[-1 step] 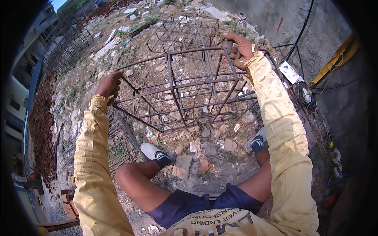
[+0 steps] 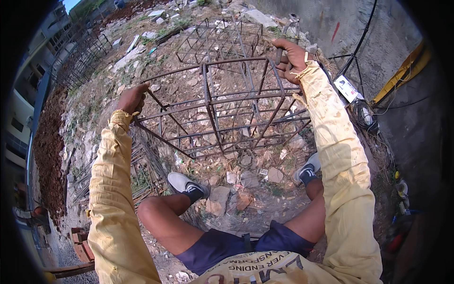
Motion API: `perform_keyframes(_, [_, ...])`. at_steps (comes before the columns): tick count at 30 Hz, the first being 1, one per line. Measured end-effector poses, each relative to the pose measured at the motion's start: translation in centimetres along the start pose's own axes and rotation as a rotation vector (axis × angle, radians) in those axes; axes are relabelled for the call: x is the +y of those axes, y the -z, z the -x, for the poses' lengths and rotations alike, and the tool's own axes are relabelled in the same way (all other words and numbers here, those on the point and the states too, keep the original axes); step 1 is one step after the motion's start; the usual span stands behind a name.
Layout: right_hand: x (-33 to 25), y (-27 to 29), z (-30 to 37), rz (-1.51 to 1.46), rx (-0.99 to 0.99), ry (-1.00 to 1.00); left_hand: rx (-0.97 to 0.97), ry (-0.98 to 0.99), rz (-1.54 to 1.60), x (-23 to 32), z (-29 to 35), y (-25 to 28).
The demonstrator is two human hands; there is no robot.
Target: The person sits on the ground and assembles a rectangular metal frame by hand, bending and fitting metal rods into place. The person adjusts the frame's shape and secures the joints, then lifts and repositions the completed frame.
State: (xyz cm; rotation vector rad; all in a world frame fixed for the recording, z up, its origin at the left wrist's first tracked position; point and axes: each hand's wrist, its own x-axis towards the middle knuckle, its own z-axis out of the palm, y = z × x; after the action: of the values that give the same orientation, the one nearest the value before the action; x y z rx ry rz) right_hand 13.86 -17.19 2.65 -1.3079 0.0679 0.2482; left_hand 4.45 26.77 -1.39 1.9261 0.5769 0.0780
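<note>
A rusty steel rebar cage (image 2: pixel 246 98), made of long bars and square stirrups, stands in front of me over rubble. My left hand (image 2: pixel 131 99) is closed around the bar at its left corner. My right hand (image 2: pixel 295 56) is up by the cage's far right corner, its fingers curled around a short dark rod-like tool (image 2: pixel 279 56). The tool's lower end is hidden by fingers and bars, so I cannot tell whether it touches the cage.
A second rebar cage (image 2: pixel 220 40) lies beyond the first. Loose bars (image 2: pixel 142 165) are on the ground at the left. Stones surround my shoes (image 2: pixel 187 184). A concrete wall (image 2: pixel 326 23), a white box (image 2: pixel 348 88), cables and a yellow cloth (image 2: pixel 402 73) are at the right.
My right hand has shifted slightly to the right with the dark tool, away from the corner bar. My left hand keeps its hold on the rebar cage.
</note>
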Motion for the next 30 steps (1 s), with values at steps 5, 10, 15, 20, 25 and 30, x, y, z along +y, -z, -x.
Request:
perform_keyframes(5, [-4.3, 2.2, 8.8, -0.131, -0.171, 0.287, 0.161, -0.071, -0.251, -0.5, -1.7, 0.6])
perform_keyframes(10, [-2.7, 5.2, 18.9, -0.03, -0.087, 0.417, 0.279, -0.272, -0.438, -1.4, -3.2, 1.5])
perform_keyframes(15, [4.5, 7.4, 23.7, 0.131, 0.111, 0.39, 0.428, -0.472, -0.822, 2.2, 3.2, -2.9])
perform_keyframes(20, [11.6, 6.1, 25.5, 0.164, 0.059, 0.229, 0.152, -0.634, -0.922, 2.9, 6.5, -4.9])
perform_keyframes(25, [18.1, 6.5, 26.5, 0.335, 0.022, 0.199, 0.246, -0.933, -0.523, 2.4, 15.9, -8.8])
perform_keyframes(30, [23.5, 2.9, 26.9, 0.646, -0.085, 0.106, -0.622, -0.339, 0.272, -8.2, 27.5, -17.8])
